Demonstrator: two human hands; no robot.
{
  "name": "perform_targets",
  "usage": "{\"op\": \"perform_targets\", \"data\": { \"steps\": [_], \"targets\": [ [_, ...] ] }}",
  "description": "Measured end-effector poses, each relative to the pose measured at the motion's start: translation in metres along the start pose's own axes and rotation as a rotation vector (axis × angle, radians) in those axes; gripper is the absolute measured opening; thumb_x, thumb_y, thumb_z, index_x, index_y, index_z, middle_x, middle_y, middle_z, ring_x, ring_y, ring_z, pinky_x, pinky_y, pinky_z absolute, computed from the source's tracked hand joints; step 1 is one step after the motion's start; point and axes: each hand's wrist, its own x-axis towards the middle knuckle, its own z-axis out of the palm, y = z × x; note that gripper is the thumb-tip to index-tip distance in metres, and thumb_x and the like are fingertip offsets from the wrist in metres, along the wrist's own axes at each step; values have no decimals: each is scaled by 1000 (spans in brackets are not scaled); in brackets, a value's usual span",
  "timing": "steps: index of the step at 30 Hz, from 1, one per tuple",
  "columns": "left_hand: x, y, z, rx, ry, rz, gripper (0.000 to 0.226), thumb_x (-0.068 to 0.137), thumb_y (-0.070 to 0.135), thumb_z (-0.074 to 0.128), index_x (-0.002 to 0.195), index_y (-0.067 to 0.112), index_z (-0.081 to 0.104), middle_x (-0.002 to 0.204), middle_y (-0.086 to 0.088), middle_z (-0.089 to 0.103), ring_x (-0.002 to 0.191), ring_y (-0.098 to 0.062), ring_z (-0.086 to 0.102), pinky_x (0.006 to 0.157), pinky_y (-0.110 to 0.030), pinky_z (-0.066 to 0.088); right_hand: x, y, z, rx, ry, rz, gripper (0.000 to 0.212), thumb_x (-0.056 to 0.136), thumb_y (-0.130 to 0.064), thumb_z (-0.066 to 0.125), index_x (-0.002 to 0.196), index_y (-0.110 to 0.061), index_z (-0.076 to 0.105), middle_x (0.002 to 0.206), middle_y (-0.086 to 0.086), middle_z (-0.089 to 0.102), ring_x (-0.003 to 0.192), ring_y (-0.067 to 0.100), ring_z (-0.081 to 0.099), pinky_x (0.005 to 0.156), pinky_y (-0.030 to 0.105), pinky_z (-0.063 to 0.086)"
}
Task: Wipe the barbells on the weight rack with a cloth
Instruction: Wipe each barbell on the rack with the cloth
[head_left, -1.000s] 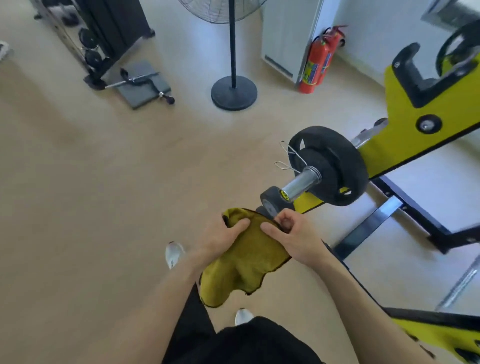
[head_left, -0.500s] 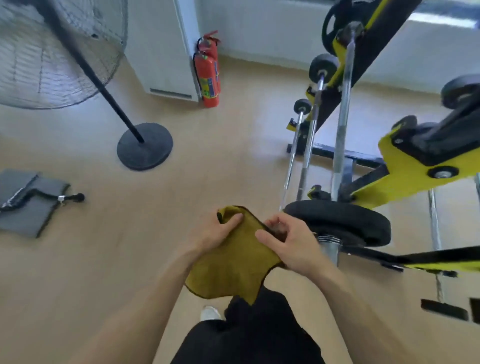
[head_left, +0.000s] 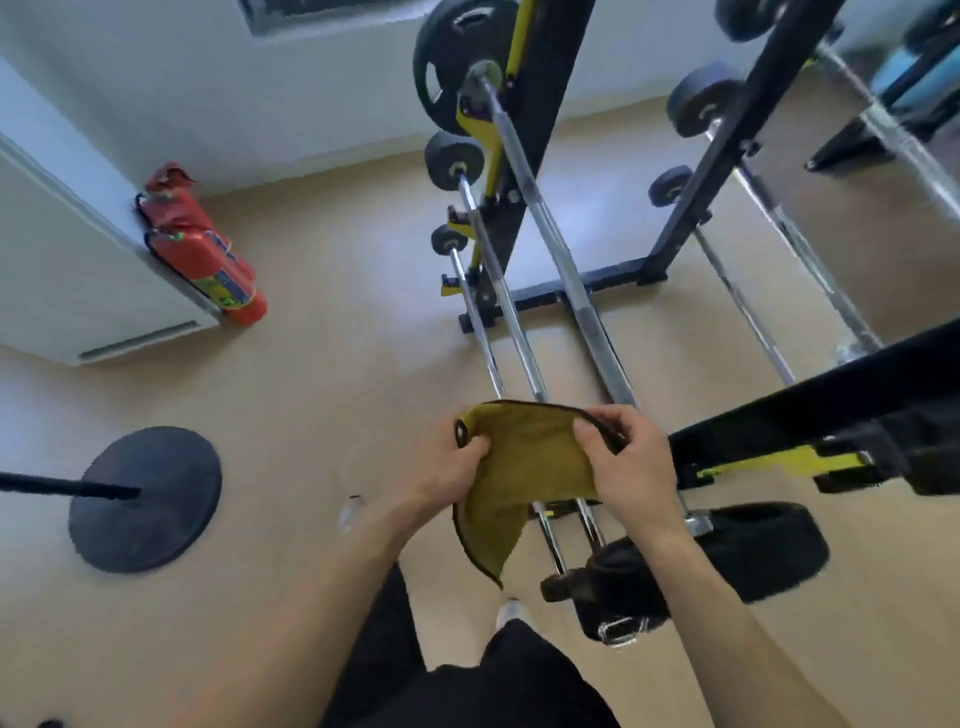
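1. The cloth (head_left: 524, 457) is being made ready; no bar is being wiped yet, it seems.
2. The cloth is held up in front of the barbells (head_left: 519, 332), which lie side by side on the weight rack (head_left: 571, 291).
3. The left hand (head_left: 447, 467) is closed on the cloth's left edge.
4. The right hand (head_left: 628, 462) is pinched shut on the cloth's top right edge.
5. Next, the cloth should be laid on the nearest bar and rubbed along it.
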Motion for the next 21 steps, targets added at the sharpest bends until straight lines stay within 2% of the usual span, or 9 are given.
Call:
{"op": "perform_targets", "data": {
  "steps": [2,3,6,8,11,13,15,18,21],
  "targets": [
    [28,15,-11,123,-58,126,10,104,30,49,106,26,58,94,11,62,88,-3,59,64,-8,45,9,-2,8,-19,129,26,16,93,-29,68,107,-22,68,98,-11,66,94,0,61,75,14,46],
    [39,24,-17,198,-63,175,8,105,30,48,103,26,54,88,16,57,81,0,55,61,-6,41,12,-5,11,-27,191,33,14,92,-28,70,104,-21,70,96,-13,67,92,-3,61,75,11,46],
    [69,37,-34,414,-99,298,22,104,39,45,104,20,56,81,18,52,75,-3,54,70,-21,47,9,-21,23,2,339,86,12,90,-25,73,100,-19,73,91,-14,69,90,-8,61,72,6,47],
    [84,44,-41,512,-183,363,24,103,44,43,111,26,57,80,19,53,74,0,54,68,-22,49,4,-32,29,24,431,150,10,89,-25,73,99,-20,73,91,-13,69,88,-8,61,70,6,47],
    [100,59,-40,483,-435,402,22,105,42,40,122,33,52,89,21,55,81,1,56,67,-12,44,-2,-35,32,-31,569,256,12,89,-30,73,100,-26,72,95,-16,68,91,-5,60,71,7,43],
    [110,70,-30,447,-574,405,19,106,39,41,121,35,50,98,16,59,87,-4,60,68,-12,50,-5,-30,28,-51,650,316,14,89,-31,73,102,-25,73,96,-17,68,93,-3,61,76,10,42],
    [123,81,-15,421,-634,402,18,104,38,44,120,33,53,102,12,62,92,-8,64,77,-20,58,-4,-23,21,-61,715,360,17,88,-31,74,103,-23,74,95,-15,69,93,1,62,78,13,44],
    [141,97,13,419,-677,363,19,103,38,48,120,32,53,100,11,63,89,-10,66,74,-21,60,14,-10,8,-93,798,395,17,89,-27,73,105,-20,73,95,-12,69,91,1,62,75,9,43],
    [159,109,42,437,-694,352,19,103,38,47,120,31,53,103,6,64,92,-15,68,81,-31,61,42,-4,4,-214,956,395,19,92,-21,69,110,-17,69,106,-2,66,96,11,62,81,19,51]
  ]
}}
